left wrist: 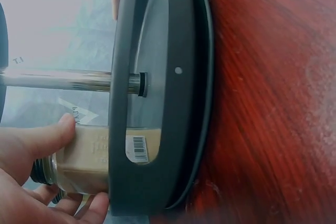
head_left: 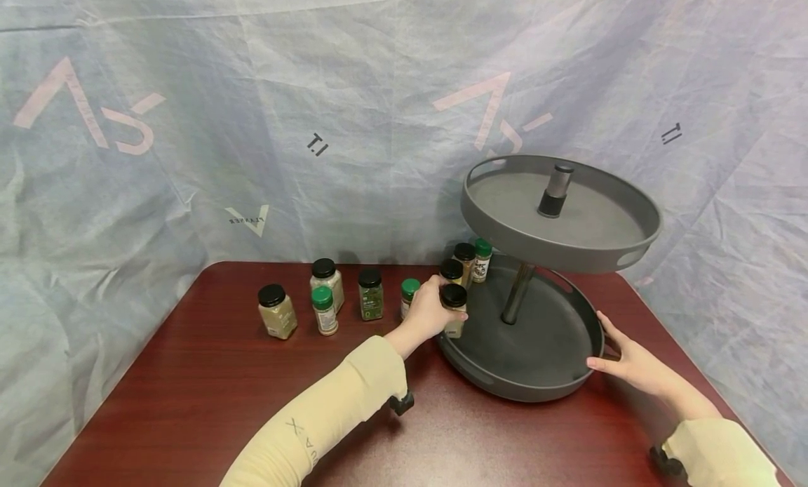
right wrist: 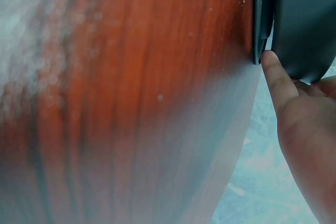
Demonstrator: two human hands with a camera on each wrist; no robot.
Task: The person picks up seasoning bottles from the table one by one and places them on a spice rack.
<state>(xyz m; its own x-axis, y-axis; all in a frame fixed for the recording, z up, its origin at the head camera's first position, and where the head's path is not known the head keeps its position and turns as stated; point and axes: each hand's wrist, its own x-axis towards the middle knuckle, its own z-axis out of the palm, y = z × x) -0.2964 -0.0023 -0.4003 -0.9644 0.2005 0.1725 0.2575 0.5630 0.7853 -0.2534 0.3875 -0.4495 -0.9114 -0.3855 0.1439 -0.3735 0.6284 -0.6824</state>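
Note:
My left hand (head_left: pixel 431 310) grips a clear spice jar (head_left: pixel 454 327) with a black lid and pale tan contents. It stands upright inside the left rim of a dark grey two-tier turntable's lower tray (head_left: pixel 524 364). In the left wrist view, thumb and fingers lie on opposite sides of the jar (left wrist: pixel 86 156), whose barcode label (left wrist: pixel 137 148) shows through the handle slot. My right hand (head_left: pixel 634 361) touches the lower tray's right outer wall, thumb and forefinger spread along it. In the right wrist view one extended digit meets the tray's lower edge.
Behind the held jar, black-lidded jars (head_left: pixel 467 257) and a green-lidded bottle (head_left: pixel 481 262) line the tray's left side. Several more spice containers, including a black-lidded jar (head_left: pixel 278 317), stand left on the red-brown table (head_left: pixel 208 396). The upper tray (head_left: pixel 593 224) overhangs the lower one on a central post (head_left: pixel 519 294).

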